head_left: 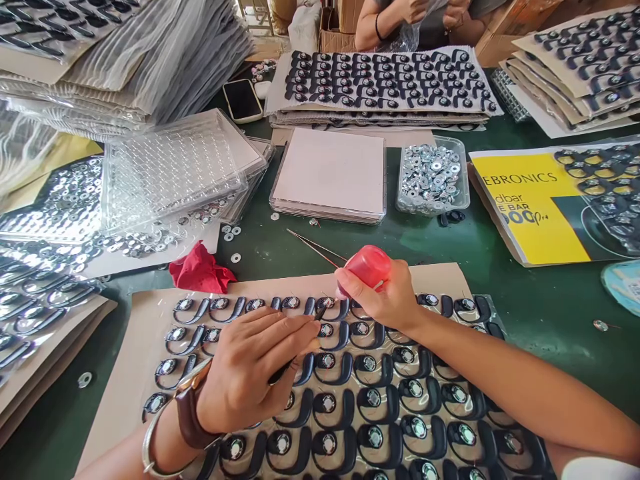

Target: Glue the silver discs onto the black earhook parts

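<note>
My left hand (250, 367) is closed around a slim dark pointed tool (320, 312), its tip at the top rows of black ear-hook earphone pieces (327, 403). Each piece carries a round silver part, and they lie in rows on a brown cardboard sheet (135, 333) under clear film. In my right hand (390, 300) is a red squeeze bottle (370, 265), tilted with its lower end near the tool's tip; its nozzle is hard to make out. Two thin metal prongs (313, 245) stick out beyond the bottle; whether my hand holds them I cannot tell.
A red cloth (200, 269) lies behind the sheet. Farther back are stacked clear trays (170, 167), a pale covered stack (330, 167), a tub of metal washers (433, 177) and a phone (243, 100). Piled earphone sheets (385, 83) stand before another person's hands (415, 10).
</note>
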A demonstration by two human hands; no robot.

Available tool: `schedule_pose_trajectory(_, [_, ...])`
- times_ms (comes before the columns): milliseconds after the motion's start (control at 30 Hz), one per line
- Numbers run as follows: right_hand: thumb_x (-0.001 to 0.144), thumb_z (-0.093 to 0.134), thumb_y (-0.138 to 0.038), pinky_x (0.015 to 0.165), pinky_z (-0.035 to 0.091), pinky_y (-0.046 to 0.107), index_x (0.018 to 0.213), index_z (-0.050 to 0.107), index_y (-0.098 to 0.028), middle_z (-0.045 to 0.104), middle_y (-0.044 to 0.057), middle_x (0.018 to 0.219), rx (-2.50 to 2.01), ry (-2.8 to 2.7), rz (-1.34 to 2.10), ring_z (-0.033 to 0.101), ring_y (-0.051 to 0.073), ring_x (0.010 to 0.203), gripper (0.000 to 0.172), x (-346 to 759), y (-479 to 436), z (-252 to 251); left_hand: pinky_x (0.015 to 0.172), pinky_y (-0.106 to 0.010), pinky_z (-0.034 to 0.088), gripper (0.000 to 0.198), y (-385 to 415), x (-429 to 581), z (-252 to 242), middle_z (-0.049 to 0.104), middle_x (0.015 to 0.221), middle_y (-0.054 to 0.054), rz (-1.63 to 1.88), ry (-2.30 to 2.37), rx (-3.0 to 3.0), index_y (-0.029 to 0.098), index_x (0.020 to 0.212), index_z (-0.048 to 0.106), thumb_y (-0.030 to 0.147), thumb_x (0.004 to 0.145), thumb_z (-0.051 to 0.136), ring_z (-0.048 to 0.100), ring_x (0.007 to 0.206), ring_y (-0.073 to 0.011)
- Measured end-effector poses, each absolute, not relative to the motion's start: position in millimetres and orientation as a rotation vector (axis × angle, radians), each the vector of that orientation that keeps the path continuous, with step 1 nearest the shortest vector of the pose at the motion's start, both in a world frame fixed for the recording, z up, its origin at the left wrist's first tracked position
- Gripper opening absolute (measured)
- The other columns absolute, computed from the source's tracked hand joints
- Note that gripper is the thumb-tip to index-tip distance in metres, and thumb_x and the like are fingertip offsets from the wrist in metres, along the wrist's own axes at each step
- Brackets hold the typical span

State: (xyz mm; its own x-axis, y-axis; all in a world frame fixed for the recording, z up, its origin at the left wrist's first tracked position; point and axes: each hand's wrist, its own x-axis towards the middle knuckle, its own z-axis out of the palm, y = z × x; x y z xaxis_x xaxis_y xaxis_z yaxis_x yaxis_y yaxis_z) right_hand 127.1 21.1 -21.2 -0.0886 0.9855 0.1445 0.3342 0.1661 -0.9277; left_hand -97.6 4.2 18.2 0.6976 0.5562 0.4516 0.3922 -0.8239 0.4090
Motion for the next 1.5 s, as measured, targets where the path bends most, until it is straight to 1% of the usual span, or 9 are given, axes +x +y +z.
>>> schedule_pose_trajectory(233, [0.087, 0.065, -0.041, 0.062, 0.052, 0.026, 0.079, 0.064, -0.021, 0.069, 0.000, 0.064, -1.265, -1.579, 1.043, 0.063, 0.014, 0.058, 0.022, 126, 19, -20, 0.069, -0.023, 0.054, 0.016, 17, -96, 24, 0.074, 0.089, -0.003, 0.841, 0.907, 2.400, 0.016, 0.097, 0.067, 0.007, 0.086, 0.058, 0.069, 0.075, -0.0120])
schedule_pose_trajectory(467, [0.082, 0.070, -0.045, 0.061, 0.050, 0.026, 0.079, 0.067, -0.019, 0.070, 0.002, 0.072, -1.232, -1.614, 0.984, 0.063, 0.014, 0.060, 0.026, 122, 19, -23, 0.065, -0.021, 0.053, 0.014, 22, -95, 28, 0.074, 0.086, -0.001, 0.827, 0.978, 2.363, 0.017, 0.092, 0.068, 0.012, 0.090, 0.055, 0.068, 0.072, -0.0113])
schedule_pose_trajectory(567, [0.081, 0.073, -0.045, 0.057, 0.050, 0.025, 0.080, 0.066, -0.020, 0.069, 0.000, 0.067, -1.262, -1.600, 1.024, 0.061, 0.013, 0.056, 0.026, 125, 22, -12, 0.065, -0.021, 0.053, 0.013, 21, -95, 27, 0.074, 0.086, -0.001, 0.829, 0.981, 2.372, 0.017, 0.093, 0.067, 0.012, 0.089, 0.055, 0.068, 0.073, -0.0109])
schedule_pose_trajectory(733, [0.086, 0.064, -0.051, 0.047, 0.048, 0.023, 0.075, 0.064, -0.020, 0.068, 0.000, 0.064, -1.212, -1.596, 1.283, 0.061, 0.013, 0.053, 0.033, 151, 31, 21, 0.068, -0.022, 0.054, 0.015, 15, -94, 27, 0.074, 0.088, -0.002, 0.857, 0.945, 2.435, 0.017, 0.095, 0.067, 0.009, 0.088, 0.057, 0.069, 0.073, -0.0109])
schedule_pose_trajectory(867, [0.079, 0.074, -0.045, 0.045, 0.049, 0.023, 0.081, 0.065, -0.020, 0.067, -0.001, 0.061, -1.230, -1.472, 1.205, 0.065, 0.015, 0.052, 0.026, 174, 26, 16, 0.069, -0.027, 0.054, 0.019, 4, -87, 26, 0.075, 0.094, -0.006, 0.864, 0.805, 2.609, 0.013, 0.099, 0.067, 0.007, 0.085, 0.056, 0.069, 0.077, -0.0144])
schedule_pose_trajectory(1000, [0.080, 0.074, -0.038, 0.052, 0.053, 0.025, 0.079, 0.065, -0.020, 0.069, 0.000, 0.062, -1.192, -1.354, 1.062, 0.068, 0.016, 0.056, 0.021, 179, 16, -7, 0.068, -0.034, 0.054, 0.028, -2, -72, 19, 0.073, 0.100, -0.013, 0.847, 0.519, 2.826, 0.005, 0.106, 0.066, 0.009, 0.087, 0.045, 0.069, 0.077, -0.0187])
schedule_pose_trajectory(1133, [0.081, 0.074, -0.036, 0.055, 0.054, 0.026, 0.081, 0.065, -0.019, 0.070, 0.002, 0.065, -1.188, -1.380, 1.063, 0.067, 0.017, 0.058, 0.019, 175, 12, -21, 0.062, -0.033, 0.053, 0.028, 0, -58, 11, 0.073, 0.100, -0.013, 0.816, 0.463, 2.847, 0.004, 0.106, 0.065, 0.011, 0.090, 0.044, 0.067, 0.072, -0.0175])
schedule_pose_trajectory(1267, [0.081, 0.073, -0.039, 0.057, 0.054, 0.026, 0.084, 0.065, -0.020, 0.070, 0.002, 0.066, -1.222, -1.436, 1.060, 0.065, 0.016, 0.058, 0.021, 175, 11, -26, 0.063, -0.033, 0.054, 0.026, -3, -52, 6, 0.073, 0.099, -0.014, 0.798, 0.464, 2.903, 0.004, 0.105, 0.066, 0.011, 0.091, 0.046, 0.067, 0.073, -0.0176])
schedule_pose_trajectory(1500, [0.083, 0.070, -0.039, 0.061, 0.053, 0.027, 0.084, 0.067, -0.020, 0.069, 0.001, 0.065, -1.246, -1.544, 1.041, 0.065, 0.016, 0.061, 0.020, 175, 9, -27, 0.067, -0.034, 0.056, 0.032, -13, -45, 9, 0.072, 0.099, -0.020, 0.800, 0.352, 3.046, 0.000, 0.103, 0.067, 0.010, 0.093, 0.038, 0.070, 0.085, -0.0242])
